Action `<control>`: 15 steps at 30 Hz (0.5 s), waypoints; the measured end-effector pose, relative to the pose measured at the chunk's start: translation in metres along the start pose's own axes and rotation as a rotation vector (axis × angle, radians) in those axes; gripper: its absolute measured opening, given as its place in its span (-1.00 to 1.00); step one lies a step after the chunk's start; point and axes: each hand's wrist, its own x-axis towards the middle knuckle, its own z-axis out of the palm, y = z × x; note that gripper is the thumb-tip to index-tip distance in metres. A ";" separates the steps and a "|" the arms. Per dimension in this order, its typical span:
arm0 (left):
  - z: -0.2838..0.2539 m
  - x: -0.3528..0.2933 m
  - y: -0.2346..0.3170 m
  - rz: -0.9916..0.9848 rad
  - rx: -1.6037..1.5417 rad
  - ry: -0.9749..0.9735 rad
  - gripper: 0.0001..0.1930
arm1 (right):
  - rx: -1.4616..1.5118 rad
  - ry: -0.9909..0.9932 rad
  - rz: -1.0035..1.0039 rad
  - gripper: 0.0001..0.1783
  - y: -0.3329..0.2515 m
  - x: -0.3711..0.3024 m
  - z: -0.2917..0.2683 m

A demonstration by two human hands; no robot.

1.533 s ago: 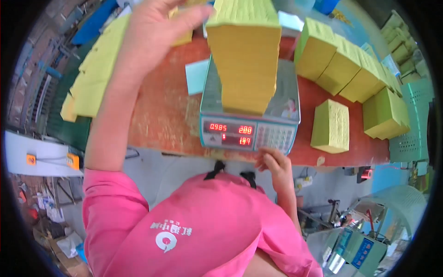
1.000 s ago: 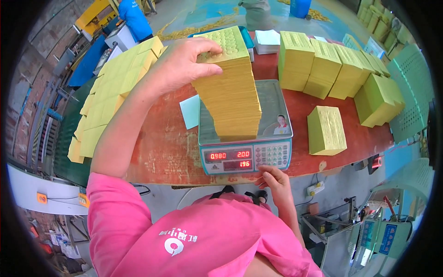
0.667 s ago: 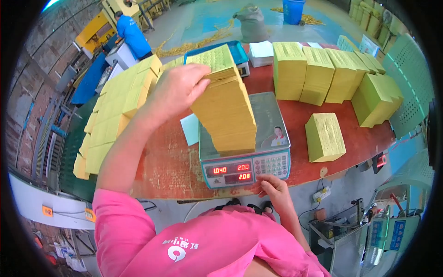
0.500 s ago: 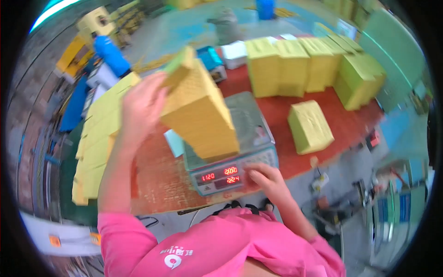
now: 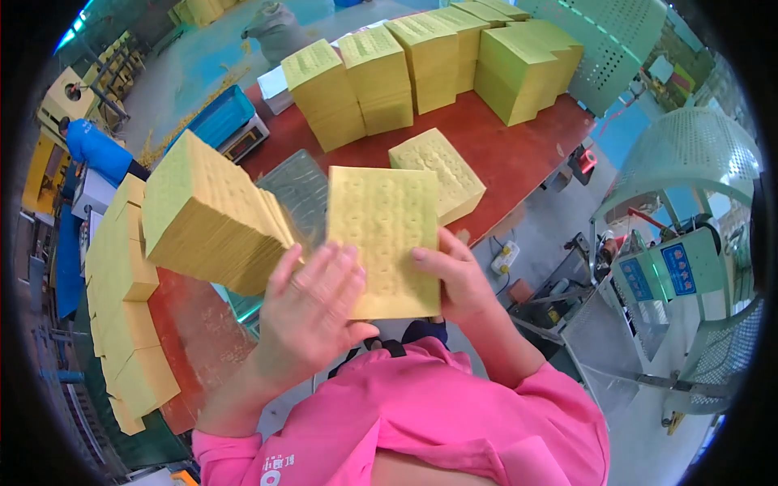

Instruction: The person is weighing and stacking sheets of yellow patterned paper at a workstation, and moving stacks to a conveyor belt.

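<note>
My right hand (image 5: 463, 279) grips the right edge of a thin bundle of yellow paper sheets (image 5: 389, 211), its thumb on the front face. Rows of small punched marks run down that face. Stretched flat, my left hand (image 5: 312, 300) lies with its fingers across the bundle's lower left side. Just left of it leans a tall stack of yellow paper (image 5: 219, 223), its sheets loosely fanned at the right end. This stack rests on a weighing scale (image 5: 298, 190), whose grey pan partly shows; my left hand and the paper hide most of the scale.
A separate yellow paper block (image 5: 442, 174) sits on the red tabletop (image 5: 519, 174). Several tall yellow stacks (image 5: 377, 81) line the far side. More yellow blocks (image 5: 134, 324) are packed along the left. A blue tray (image 5: 212, 121) stands farther back, and a person in blue (image 5: 101, 150) is beyond.
My right hand has left the scale's keypad and now holds the thin paper bundle. My left hand has come down from the stack's top to the bundle. The view has shifted.
</note>
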 end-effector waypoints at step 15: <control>0.139 0.080 0.059 -0.570 -0.612 -0.065 -0.58 | -0.686 0.162 -0.052 -0.49 -0.135 0.155 -0.273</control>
